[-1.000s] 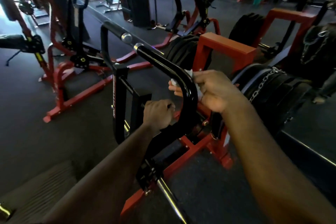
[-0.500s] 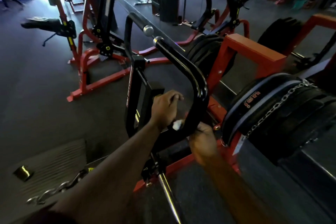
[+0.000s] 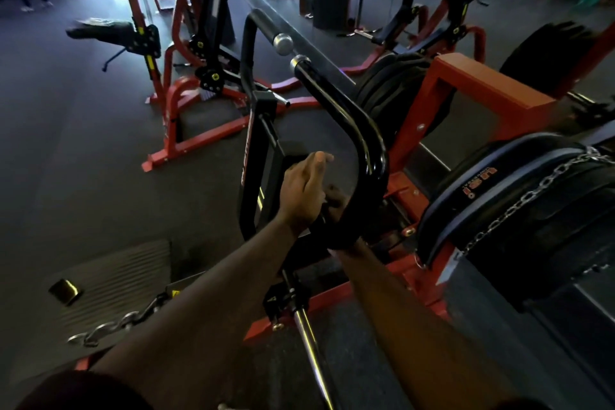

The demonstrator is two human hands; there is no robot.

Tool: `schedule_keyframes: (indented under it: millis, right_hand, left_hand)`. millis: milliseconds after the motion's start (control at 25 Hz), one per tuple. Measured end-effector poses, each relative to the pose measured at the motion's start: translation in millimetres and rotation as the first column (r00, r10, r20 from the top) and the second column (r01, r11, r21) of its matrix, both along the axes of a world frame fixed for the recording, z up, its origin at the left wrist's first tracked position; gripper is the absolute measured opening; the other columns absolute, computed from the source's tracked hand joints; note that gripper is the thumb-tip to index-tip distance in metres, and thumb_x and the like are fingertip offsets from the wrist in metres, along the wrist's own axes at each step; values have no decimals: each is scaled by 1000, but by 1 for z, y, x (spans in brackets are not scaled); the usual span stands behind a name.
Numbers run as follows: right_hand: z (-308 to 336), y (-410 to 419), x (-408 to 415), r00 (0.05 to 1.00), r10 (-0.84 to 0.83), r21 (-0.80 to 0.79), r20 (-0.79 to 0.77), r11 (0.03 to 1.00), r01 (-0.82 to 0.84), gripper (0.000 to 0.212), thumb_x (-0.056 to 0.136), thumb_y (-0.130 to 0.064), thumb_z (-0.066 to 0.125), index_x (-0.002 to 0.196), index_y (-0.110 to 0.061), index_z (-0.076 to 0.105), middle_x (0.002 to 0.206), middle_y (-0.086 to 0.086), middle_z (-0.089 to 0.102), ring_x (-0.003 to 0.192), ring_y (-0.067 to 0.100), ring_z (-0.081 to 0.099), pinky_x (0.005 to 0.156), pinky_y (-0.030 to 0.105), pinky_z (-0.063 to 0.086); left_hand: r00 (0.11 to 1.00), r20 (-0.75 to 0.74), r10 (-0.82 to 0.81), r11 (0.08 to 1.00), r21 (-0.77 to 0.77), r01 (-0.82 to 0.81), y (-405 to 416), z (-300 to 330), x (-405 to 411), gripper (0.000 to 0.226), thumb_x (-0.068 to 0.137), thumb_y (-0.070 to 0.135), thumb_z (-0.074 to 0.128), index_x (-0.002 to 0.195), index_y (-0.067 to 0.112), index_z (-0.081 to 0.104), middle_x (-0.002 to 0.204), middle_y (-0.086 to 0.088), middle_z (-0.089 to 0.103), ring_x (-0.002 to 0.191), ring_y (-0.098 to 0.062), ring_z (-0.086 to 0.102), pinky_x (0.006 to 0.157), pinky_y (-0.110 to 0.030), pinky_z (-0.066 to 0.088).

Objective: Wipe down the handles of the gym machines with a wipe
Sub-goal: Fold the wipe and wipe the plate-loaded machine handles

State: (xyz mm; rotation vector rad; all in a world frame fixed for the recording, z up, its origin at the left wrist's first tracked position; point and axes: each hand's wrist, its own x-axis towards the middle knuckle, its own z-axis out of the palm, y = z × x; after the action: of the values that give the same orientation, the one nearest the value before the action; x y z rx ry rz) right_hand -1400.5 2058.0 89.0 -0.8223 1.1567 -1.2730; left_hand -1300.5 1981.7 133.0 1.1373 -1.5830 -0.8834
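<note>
black gloss-painted steel, the curved handle arcs up and over from just beyond the fingers of both hands. the left hand sits against the lower run of the bar, index finger pointing forward and straight, the others looking loosely bent; i cannot tell whether they wrap anything. the right hand is tucked under the bend, mostly hidden behind the left hand and the tube, its fingers seeming curled near the bar. whether it grips the bar or the wipe cannot be told, and no wipe is visible here; if it is anywhere, it is likely bunched inside those hidden fingers.

the handle looks rigid, fixed to the machine and slick, so it should take firm pressure without shifting. a wipe is soft and light and will bunch or slip on the gloss paint; best wrapped around the tube under the fingertips and drawn along its length toward the chrome end cap well beyond the fingers. to the right of the fingers, a padded belt with a chain lies over weight plates.
</note>
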Motion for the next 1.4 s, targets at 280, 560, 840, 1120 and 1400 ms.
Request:
schedule_keyframes:
  millis: [280, 560, 840, 1120, 1400]
  right_hand:
    - [61, -13, -20, 944, 176, -134, -279, 966, -220, 17, 93, -3, 54, 78, 0, 60, 70, 6, 66, 67, 2, 64, 69, 25, 48]
    - [122, 45, -61, 993, 81, 33, 82, 996, -84, 32, 83, 16, 45, 79, 0, 73, 89, 19, 68, 74, 24, 65, 63, 27, 54]
    - [227, 9, -27, 936, -200, -347, -290, 933, 92, 11, 79, 3, 62, 75, 12, 68, 68, 23, 68, 58, 32, 65, 59, 43, 58]
    - [217, 25, 2, 105, -457, -450, -883, 889, 87, 21, 84, -29, 69, 79, -12, 59, 95, -3, 63, 71, 8, 55, 58, 14, 40]
    - [207, 37, 18, -20, -623, -612, -782, 761, 214, 17, 93, -22, 61, 81, -11, 63, 83, -1, 63, 72, 12, 59, 60, 18, 37]
  left_hand:
    - [994, 105, 21, 995, -102, -11, -2, 1, 0, 62, 100, 55, 27, 110, 15, 72, 109, 2, 71, 100, -15, 66, 93, -50, 50]
    - [991, 130, 27, 991, -132, -10, 0, 8, -2, 56, 99, 49, 32, 69, 27, 74, 68, 21, 65, 75, -3, 64, 87, -41, 48]
    - [972, 232, 21, 993, -119, 7, -2, 3, -2, 61, 100, 51, 32, 74, 18, 76, 69, 17, 67, 75, -8, 65, 93, -49, 46]
    - [885, 463, 43, 981, -189, 51, 8, 17, 0, 57, 106, 28, 40, 49, 30, 40, 59, 9, 59, 84, -32, 64, 93, -43, 38]
    - [766, 637, 91, 934, -322, 157, 0, 4, 8, 62, 94, 46, 24, 68, 15, 71, 75, -7, 74, 81, -30, 68, 90, -41, 43]
